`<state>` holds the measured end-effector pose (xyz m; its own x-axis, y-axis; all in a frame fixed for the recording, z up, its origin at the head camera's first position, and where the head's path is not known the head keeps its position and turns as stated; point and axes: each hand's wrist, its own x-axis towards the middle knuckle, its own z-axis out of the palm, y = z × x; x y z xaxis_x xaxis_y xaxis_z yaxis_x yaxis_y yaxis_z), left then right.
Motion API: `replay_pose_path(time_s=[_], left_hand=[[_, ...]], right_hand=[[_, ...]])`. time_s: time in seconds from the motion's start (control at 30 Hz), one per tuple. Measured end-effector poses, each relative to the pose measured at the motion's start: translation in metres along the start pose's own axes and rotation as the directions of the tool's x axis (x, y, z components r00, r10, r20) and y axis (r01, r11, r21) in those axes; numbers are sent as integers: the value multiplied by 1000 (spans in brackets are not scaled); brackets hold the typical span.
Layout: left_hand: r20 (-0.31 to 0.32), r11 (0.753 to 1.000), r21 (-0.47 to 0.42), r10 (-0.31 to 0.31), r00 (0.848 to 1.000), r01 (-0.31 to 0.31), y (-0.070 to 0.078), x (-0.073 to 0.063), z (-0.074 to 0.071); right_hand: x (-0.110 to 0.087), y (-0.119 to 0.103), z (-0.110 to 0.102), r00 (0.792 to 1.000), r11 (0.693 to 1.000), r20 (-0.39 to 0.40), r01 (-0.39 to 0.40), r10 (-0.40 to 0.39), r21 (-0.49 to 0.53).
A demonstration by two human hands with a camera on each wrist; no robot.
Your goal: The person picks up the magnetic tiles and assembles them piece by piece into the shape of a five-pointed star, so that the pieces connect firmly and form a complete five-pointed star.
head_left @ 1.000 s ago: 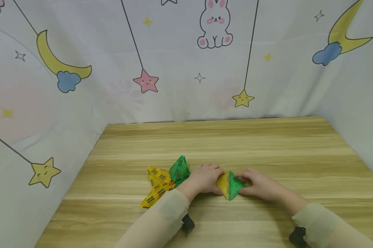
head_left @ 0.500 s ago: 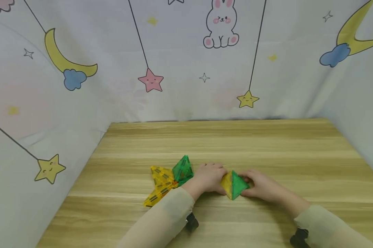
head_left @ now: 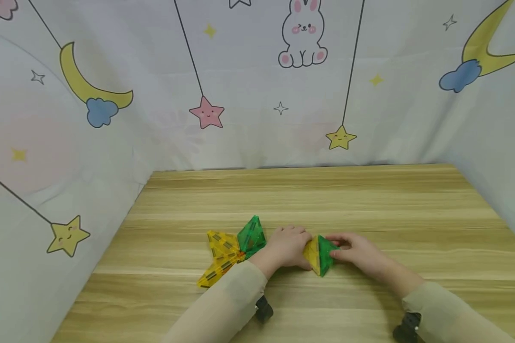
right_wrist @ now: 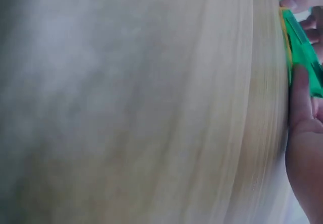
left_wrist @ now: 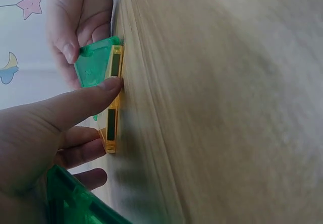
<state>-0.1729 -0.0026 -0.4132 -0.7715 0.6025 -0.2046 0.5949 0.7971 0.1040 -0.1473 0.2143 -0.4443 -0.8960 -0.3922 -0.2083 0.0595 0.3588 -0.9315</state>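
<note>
My left hand (head_left: 286, 247) pinches a yellow triangular magnetic tile (head_left: 312, 255); in the left wrist view its thumb lies on the tile's edge, which shows dark magnet strips. Against that tile's other side sits a green triangular magnetic tile (head_left: 327, 256), edge to edge with it. My right hand (head_left: 362, 253) holds the green tile between thumb and fingers, and the tile is tilted up from the table. Left of my left hand lies a star-like build of yellow tiles (head_left: 221, 244) and green tiles (head_left: 252, 236), partly hidden by my forearm.
The wooden table (head_left: 369, 200) runs back to a white cloth (head_left: 249, 138) printed with stars, moons and a rabbit. Cloth also hangs along both sides. Each wrist carries a small black device (head_left: 263, 308).
The green tile has tilted up more steeply against the yellow one, with my right fingers shifting higher on it. My left hand stays nearly in place.
</note>
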Motion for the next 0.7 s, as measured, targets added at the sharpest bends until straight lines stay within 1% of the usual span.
replay_pose_path(time_s=[0.03,0.1,0.17,0.23,0.27,0.3,0.33,0.37,0.43,0.47,0.53,0.57,0.6,0.63,0.7], left_hand=[[-3,1000,-15,0,1000,0,-1,0,0],[-9,998,-60,4,1000,-5,-2,1,0],[-18,991,-133,26,1000,-28,-4,2,0],[-23,972,-227,53,998,-57,-6,4,-2],[-23,957,-281,67,997,-71,-8,5,-3],[-20,937,-341,78,997,-80,-9,5,-5],[-14,911,-403,84,996,-83,-11,5,-7],[-8,880,-468,85,996,-79,-13,4,-9],[0,804,-591,78,997,-63,-17,3,-13],[0,760,-647,74,997,-57,-20,1,-15],[-14,686,-725,69,998,-57,-26,-2,-17],[-28,652,-755,73,997,-69,-29,-3,-18],[-43,626,-776,78,996,-82,-32,-5,-19],[-54,605,-791,79,995,-91,-35,-7,-20],[-73,570,-815,83,994,-107,-41,-11,-20]], right_hand=[[0,1,0,1000,1000,-13,-2,2,15],[1,3,1,1000,997,-31,6,-4,75],[2,4,1,999,989,-36,38,-33,140],[4,3,1,997,978,-42,72,-65,197],[4,3,0,995,971,-44,93,-85,219],[4,2,0,994,966,-44,110,-103,235],[5,1,0,992,960,-42,128,-121,250],[5,0,0,990,955,-41,143,-137,261],[5,-4,-1,986,944,-37,168,-165,284],[5,-6,-1,983,937,-31,180,-179,299],[4,-11,-2,980,926,-11,192,-200,326],[4,-13,-2,978,922,3,194,-207,336],[4,-16,-2,976,919,19,198,-217,342],[3,-19,-2,974,916,37,199,-225,347],[4,-24,-1,970,915,68,195,-233,352]])
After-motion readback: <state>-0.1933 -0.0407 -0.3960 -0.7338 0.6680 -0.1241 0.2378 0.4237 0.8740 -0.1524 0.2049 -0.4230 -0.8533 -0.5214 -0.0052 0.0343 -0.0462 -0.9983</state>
